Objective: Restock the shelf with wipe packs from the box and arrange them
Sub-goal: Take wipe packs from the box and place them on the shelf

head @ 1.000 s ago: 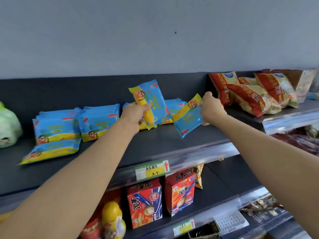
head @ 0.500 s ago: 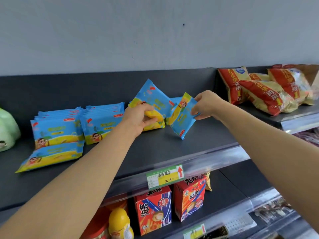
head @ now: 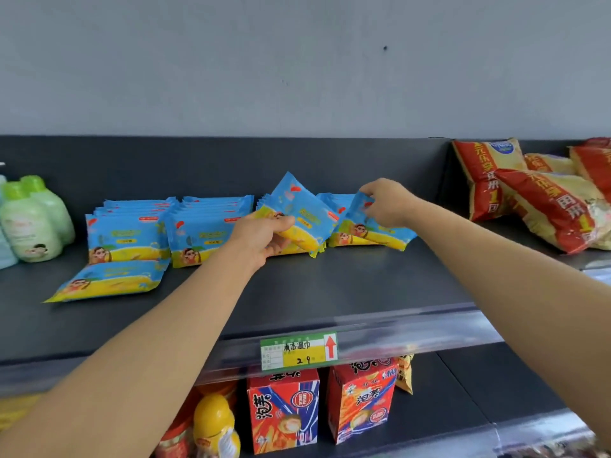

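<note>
Blue-and-yellow wipe packs stand in rows on the dark shelf (head: 330,285). My left hand (head: 264,239) grips one tilted wipe pack (head: 301,209) by its lower yellow edge, leaning it against the third row. My right hand (head: 385,203) pinches the top of another wipe pack (head: 373,231) that lies down in front of the fourth row. Two full rows of packs (head: 125,236) stand to the left, and a single pack (head: 109,282) lies flat in front of them. The box is not in view.
Green bottles (head: 33,223) stand at the shelf's left end. Red-and-yellow snack bags (head: 529,200) lie on the neighbouring shelf to the right. A price tag (head: 299,350) sits on the shelf's front rail. Red cartons (head: 284,414) and a yellow bottle (head: 215,424) fill the shelf below.
Both hands have lowered their packs from mid-air onto the shelf rows. The right-hand pack went from hanging upright to lying down at the fourth row. The view has shifted left.
</note>
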Demonstrator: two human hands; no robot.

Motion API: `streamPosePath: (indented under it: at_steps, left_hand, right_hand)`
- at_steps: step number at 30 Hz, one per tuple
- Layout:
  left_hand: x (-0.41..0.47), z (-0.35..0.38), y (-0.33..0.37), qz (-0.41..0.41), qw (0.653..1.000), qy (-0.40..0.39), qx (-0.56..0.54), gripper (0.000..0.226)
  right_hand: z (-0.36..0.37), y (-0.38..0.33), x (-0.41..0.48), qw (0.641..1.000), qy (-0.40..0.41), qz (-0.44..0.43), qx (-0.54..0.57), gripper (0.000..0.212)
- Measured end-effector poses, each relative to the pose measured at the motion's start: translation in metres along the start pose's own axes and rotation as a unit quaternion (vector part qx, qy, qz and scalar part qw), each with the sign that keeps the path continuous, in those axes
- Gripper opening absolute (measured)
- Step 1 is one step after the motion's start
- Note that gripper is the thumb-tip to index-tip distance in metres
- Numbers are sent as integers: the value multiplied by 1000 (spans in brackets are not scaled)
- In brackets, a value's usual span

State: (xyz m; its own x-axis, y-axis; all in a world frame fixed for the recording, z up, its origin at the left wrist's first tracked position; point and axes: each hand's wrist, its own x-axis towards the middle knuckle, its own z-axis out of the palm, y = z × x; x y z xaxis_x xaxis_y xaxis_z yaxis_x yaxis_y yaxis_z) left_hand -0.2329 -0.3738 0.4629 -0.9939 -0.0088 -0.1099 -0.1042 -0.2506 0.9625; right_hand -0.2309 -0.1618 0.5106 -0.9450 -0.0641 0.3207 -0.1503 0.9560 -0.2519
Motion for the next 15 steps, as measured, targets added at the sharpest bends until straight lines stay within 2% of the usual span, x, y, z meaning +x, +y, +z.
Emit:
streamPosePath:
  at_steps: [2,5,9,12,15]
  left_hand:
    - [-1,-3,-5,9,1000,0,23,22]
    - [0,-8,-8,6,998,20,57,29]
    - [1,-13,-15,-1,988,52,149,35]
    - [8,-20,-21,25,957,102,272,42]
    - [13,-23,-24,39,910,132,392,44]
  right_hand:
    - [10,1,5,999,-32,-20,-35,17]
    - [25,3,15,994,-77,-41,-61,30]
    - [41,11,27,996,-50,-60,-42,38]
    - [48,23,27,989,12,-53,-140,43]
    - [53,33,27,978,35,-44,-199,45]
